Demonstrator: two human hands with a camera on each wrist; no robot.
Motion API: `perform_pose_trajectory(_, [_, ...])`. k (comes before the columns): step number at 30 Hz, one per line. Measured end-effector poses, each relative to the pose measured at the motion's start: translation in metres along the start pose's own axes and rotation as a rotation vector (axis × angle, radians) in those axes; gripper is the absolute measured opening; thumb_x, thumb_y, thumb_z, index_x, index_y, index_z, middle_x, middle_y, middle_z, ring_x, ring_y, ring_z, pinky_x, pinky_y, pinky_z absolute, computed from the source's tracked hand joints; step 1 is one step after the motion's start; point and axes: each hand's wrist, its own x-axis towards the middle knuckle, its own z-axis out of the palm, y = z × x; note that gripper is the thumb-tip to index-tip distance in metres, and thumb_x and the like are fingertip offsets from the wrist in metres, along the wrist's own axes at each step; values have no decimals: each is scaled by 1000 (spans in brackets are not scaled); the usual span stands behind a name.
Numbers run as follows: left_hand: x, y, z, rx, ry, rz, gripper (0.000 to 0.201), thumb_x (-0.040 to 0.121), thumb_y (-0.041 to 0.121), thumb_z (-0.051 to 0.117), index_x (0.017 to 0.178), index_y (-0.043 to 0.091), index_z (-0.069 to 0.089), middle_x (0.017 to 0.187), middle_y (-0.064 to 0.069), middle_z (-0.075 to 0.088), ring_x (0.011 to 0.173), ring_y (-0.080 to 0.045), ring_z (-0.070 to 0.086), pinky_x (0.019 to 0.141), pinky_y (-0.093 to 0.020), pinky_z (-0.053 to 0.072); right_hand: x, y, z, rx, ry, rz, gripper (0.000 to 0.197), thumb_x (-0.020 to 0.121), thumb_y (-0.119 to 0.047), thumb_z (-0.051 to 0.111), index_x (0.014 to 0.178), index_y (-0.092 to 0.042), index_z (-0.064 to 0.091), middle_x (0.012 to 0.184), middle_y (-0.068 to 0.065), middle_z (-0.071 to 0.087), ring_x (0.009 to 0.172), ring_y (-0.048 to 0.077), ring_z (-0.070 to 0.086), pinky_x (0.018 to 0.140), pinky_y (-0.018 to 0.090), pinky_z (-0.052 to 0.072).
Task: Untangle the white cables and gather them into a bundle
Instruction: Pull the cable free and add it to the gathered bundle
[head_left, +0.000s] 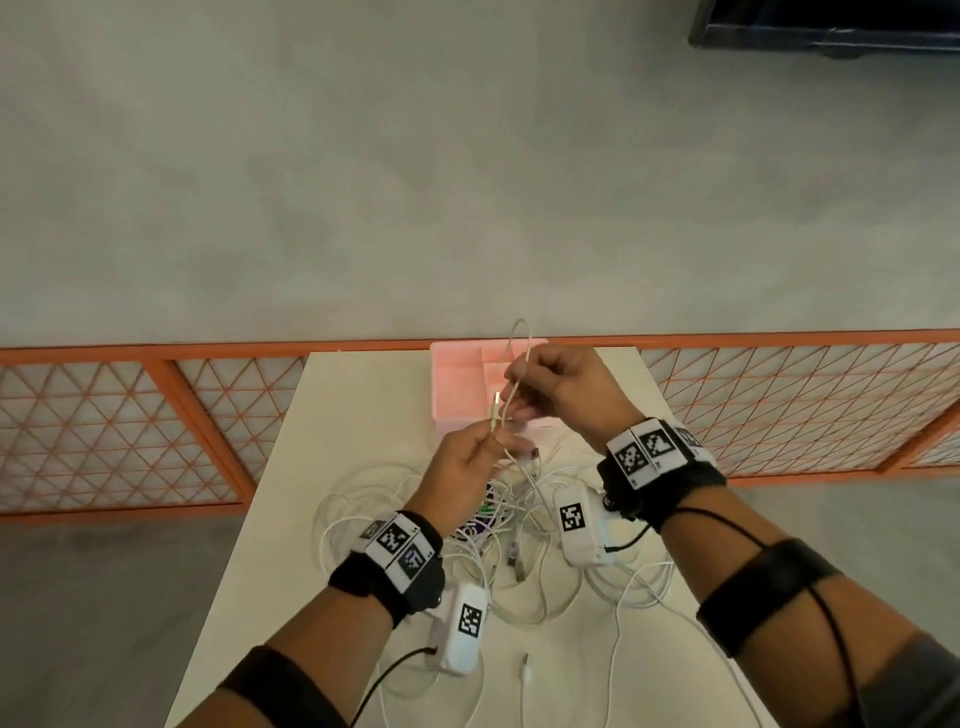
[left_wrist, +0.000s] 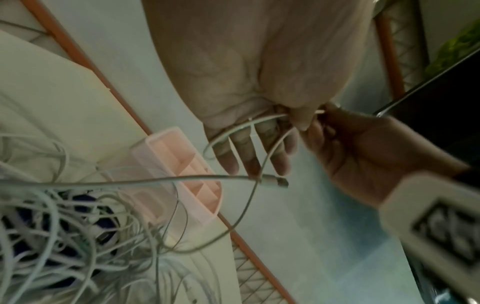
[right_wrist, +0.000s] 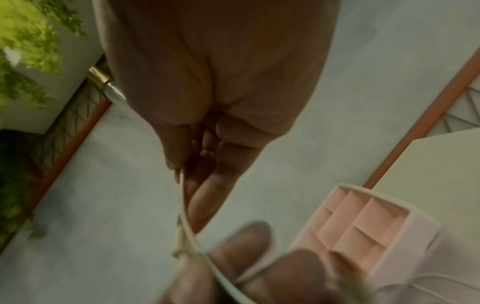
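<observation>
White cables (head_left: 467, 525) mostly sit in one tangled pile mid-table (head_left: 332, 415), under and between the wrists; one strand is lifted clear above it.

Left hand (head_left: 467, 467): thumb and forefinger pinch that cable just below its connector (head_left: 497, 402), plug tip pointing up. The remaining fingers are loosely spread in the left wrist view.

Right hand (head_left: 563, 387): fingers pinch the same cable further along, with a loop (head_left: 521, 332) arching up above the knuckles. Pink divided tray (head_left: 457, 384) sits behind, at the table's far edge.

Step in hand, as I read it: freeing one cable end from the knot.

How to do it well:
- keep the left pinch on the cable jacket, not the plug
- feed the connector back through whichever loop traps it, don't yank — pulling likely tightens the pile
- right hand slides along the strand to find the next crossing
- keep it lifted off the pile so slack doesn't re-snag

Bundle not started by the look of it.
</observation>
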Motion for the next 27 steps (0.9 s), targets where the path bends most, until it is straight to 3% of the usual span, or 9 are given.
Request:
perform_pose_trajectory(3, [0,-10,4,122,-24,45,28,106,17,45,95,13,71,94,-1,75,95,-11,70,86,-22,49,1,-14,-2,143,115,-75,14,99,-6,54,90,3,61,83,24,66,75,38,71,63,30,61])
perform_pose_trajectory(6, [5,-9,-2,109,31,-68,32,106,14,43,85,14,66,83,-1,76,82,-12,72,77,-31,50,3,-21,-9,287,233,-135,14,99,-8,54,91,2,59,82,21,66,79,41,71,66,32,62])
perform_pose_trajectory(9, [8,7,-7,-207,57,-131,31,108,15,37,98,0,62,89,-16,75,80,-32,72,67,-35,51,2,-16,-13,332,274,-127,12,99,-8,53,92,0,57,81,19,66,84,43,71,69,33,61])
perform_pose_trajectory(11, [10,20,-6,-279,39,-129,33,109,18,34,111,-2,61,97,-18,75,82,-36,72,67,-34,53,1,-12,-11,367,269,-91,10,100,-8,53,92,-2,56,82,18,67,87,44,71,71,32,61])
perform_pose_trajectory(14, [15,30,1,-204,38,-86,32,109,21,36,113,5,64,86,-10,72,63,-26,67,59,-31,49,-1,-8,-5,414,225,-64,4,100,-4,51,97,-3,54,84,19,65,90,43,71,73,33,60])
perform_pose_trajectory(17, [19,29,6,-104,58,-50,30,108,16,38,106,8,66,72,-4,56,49,-13,48,47,-23,36,0,-9,0,460,189,-48,7,99,2,48,98,-3,53,81,20,65,87,43,71,75,35,61])
perform_pose_trajectory(20, [19,23,9,-63,149,-42,18,105,15,46,92,13,58,68,3,44,52,-10,37,46,-20,31,-2,-13,0,507,159,-27,8,99,3,48,101,-2,53,80,22,65,85,44,71,75,36,61])
perform_pose_trajectory(23, [18,18,10,73,153,-21,9,96,22,66,90,17,61,68,8,49,54,-4,43,51,-17,36,-5,-14,2,559,136,-7,8,97,4,49,98,-2,54,80,23,66,85,45,71,71,33,62])
perform_pose_trajectory(27, [18,19,7,106,133,-74,19,97,18,63,79,11,63,56,13,43,48,-4,35,51,-24,31,-8,-5,4,472,147,-46,4,95,0,56,95,-4,56,91,26,67,93,40,71,73,36,60])
